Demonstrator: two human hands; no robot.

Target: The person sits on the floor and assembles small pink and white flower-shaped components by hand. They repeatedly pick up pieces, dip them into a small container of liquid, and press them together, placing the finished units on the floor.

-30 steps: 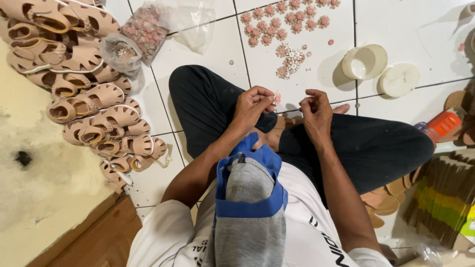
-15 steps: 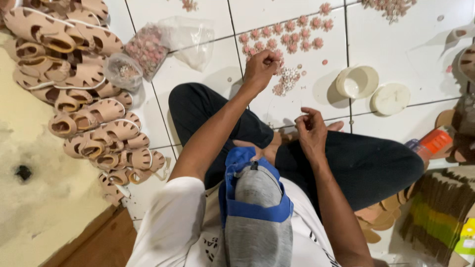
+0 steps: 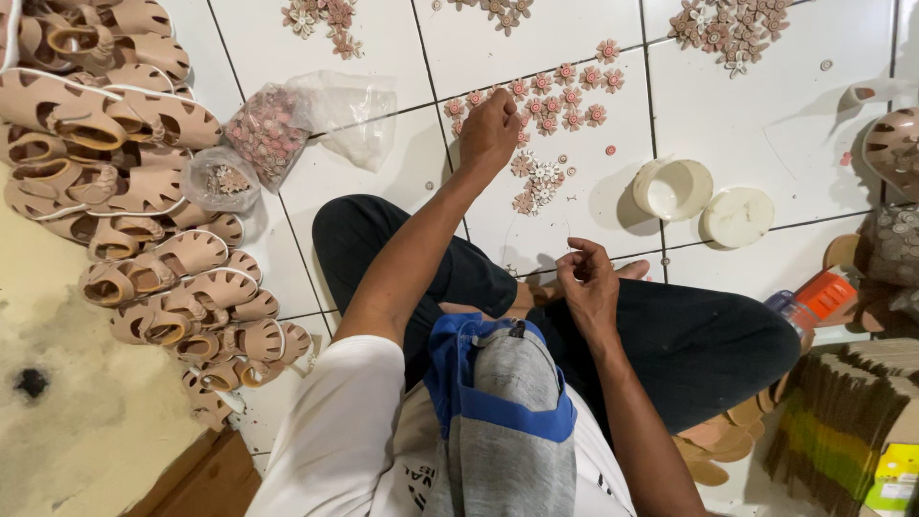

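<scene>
Under left hand, pink flower trims.

White tiled floor carries it all: pink flower ornaments scattered in clusters, a heap of tan sandals along the left, two clear bags, a round white tub beside its lid.

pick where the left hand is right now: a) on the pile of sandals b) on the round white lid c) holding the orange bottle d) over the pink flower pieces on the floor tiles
d: the left hand reaches out over the pink flower pieces on the white floor tiles, away from the sandals, the lid and the orange bottle.
</scene>
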